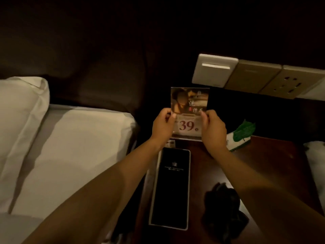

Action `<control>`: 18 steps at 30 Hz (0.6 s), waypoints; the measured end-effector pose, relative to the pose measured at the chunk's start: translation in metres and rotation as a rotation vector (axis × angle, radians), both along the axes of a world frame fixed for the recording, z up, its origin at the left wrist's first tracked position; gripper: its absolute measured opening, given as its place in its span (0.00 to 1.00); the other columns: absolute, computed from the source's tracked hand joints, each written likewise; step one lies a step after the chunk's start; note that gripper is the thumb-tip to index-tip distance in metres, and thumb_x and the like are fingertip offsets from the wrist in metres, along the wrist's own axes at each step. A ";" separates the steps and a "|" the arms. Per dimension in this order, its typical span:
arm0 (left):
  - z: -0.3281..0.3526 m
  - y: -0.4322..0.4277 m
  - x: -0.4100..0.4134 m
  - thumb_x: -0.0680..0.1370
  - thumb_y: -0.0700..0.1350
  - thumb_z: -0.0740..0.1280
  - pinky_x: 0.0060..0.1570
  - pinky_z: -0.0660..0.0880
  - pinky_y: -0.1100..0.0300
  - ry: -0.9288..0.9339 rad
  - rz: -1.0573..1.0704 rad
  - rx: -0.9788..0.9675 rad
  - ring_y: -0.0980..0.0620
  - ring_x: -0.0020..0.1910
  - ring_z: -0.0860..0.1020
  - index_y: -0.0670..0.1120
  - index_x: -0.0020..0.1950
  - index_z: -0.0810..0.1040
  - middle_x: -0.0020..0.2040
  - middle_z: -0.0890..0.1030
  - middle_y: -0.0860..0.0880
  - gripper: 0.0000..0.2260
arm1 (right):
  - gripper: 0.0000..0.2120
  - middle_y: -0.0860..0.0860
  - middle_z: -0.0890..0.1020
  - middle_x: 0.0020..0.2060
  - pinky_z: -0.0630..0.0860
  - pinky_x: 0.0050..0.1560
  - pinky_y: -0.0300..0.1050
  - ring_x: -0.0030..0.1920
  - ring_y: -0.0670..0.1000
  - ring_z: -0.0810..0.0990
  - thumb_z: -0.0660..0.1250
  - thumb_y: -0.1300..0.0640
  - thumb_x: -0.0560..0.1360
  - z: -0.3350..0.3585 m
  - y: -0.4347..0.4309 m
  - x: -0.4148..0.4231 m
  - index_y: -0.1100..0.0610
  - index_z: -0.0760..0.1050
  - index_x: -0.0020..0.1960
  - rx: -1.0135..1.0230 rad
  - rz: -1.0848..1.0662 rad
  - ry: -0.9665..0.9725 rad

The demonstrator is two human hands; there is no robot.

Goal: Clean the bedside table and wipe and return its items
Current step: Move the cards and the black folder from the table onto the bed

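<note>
A clear acrylic sign stand [189,110] with a printed card showing "39" is held upright at the back of the dark wooden bedside table [274,161]. My left hand [162,128] grips its left edge and my right hand [213,128] grips its right edge. Its base is just above or touching the tabletop; I cannot tell which. A long black card with a white border [170,187] lies flat on the table's left side. A crumpled dark cloth [224,208] lies at the table's front.
A green and white tissue pack [241,136] sits at the table's back right. Wall switches and a socket panel [260,78] are behind. The bed with a white sheet [70,152] and pillow [19,110] is at the left. Something white [316,159] is at the right edge.
</note>
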State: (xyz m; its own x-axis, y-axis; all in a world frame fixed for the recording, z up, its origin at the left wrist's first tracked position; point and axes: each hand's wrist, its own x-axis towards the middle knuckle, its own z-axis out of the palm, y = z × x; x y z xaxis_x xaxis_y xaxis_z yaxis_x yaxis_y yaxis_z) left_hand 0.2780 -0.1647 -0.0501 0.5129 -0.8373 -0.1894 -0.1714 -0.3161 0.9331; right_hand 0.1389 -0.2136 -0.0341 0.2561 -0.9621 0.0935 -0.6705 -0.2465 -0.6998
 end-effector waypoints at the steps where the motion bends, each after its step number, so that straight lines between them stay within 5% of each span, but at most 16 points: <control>1: 0.002 0.006 0.009 0.79 0.45 0.60 0.48 0.78 0.52 0.026 0.034 -0.005 0.48 0.48 0.80 0.49 0.49 0.73 0.46 0.79 0.48 0.03 | 0.12 0.53 0.73 0.35 0.64 0.33 0.47 0.35 0.53 0.72 0.55 0.54 0.81 0.002 -0.001 0.012 0.61 0.71 0.50 0.027 0.000 -0.023; 3: 0.002 0.023 0.028 0.79 0.45 0.60 0.47 0.79 0.52 0.103 0.135 0.003 0.48 0.48 0.81 0.47 0.50 0.73 0.48 0.80 0.46 0.04 | 0.11 0.52 0.76 0.37 0.70 0.32 0.46 0.35 0.51 0.75 0.55 0.54 0.80 0.002 0.006 0.041 0.60 0.70 0.54 0.083 0.039 -0.047; 8: -0.007 0.082 0.082 0.80 0.45 0.59 0.34 0.75 0.72 0.105 0.393 0.059 0.57 0.41 0.78 0.48 0.58 0.74 0.50 0.80 0.49 0.09 | 0.12 0.52 0.78 0.44 0.70 0.32 0.37 0.43 0.51 0.79 0.56 0.57 0.80 -0.015 0.047 0.117 0.57 0.68 0.63 0.247 0.197 -0.110; 14: -0.020 0.163 0.139 0.78 0.38 0.58 0.50 0.75 0.58 0.038 0.569 0.191 0.52 0.47 0.75 0.48 0.68 0.68 0.49 0.75 0.50 0.18 | 0.23 0.61 0.69 0.63 0.71 0.54 0.42 0.59 0.59 0.74 0.57 0.68 0.76 -0.036 0.109 0.194 0.56 0.63 0.70 0.377 0.480 0.005; 18: -0.027 0.208 0.171 0.76 0.37 0.61 0.52 0.75 0.53 0.055 0.636 0.253 0.46 0.50 0.77 0.45 0.69 0.68 0.49 0.75 0.49 0.20 | 0.24 0.62 0.68 0.63 0.69 0.62 0.44 0.61 0.60 0.73 0.56 0.69 0.75 -0.049 0.150 0.233 0.58 0.63 0.70 0.474 0.602 0.071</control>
State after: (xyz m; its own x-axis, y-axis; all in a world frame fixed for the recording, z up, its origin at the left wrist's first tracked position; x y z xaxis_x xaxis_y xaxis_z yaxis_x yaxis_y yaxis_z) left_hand 0.4487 0.0429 -0.0774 0.8745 -0.3028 -0.3789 0.1650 -0.5488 0.8195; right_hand 0.3720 -0.0631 -0.0831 0.7382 -0.5882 -0.3304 -0.5630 -0.2674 -0.7820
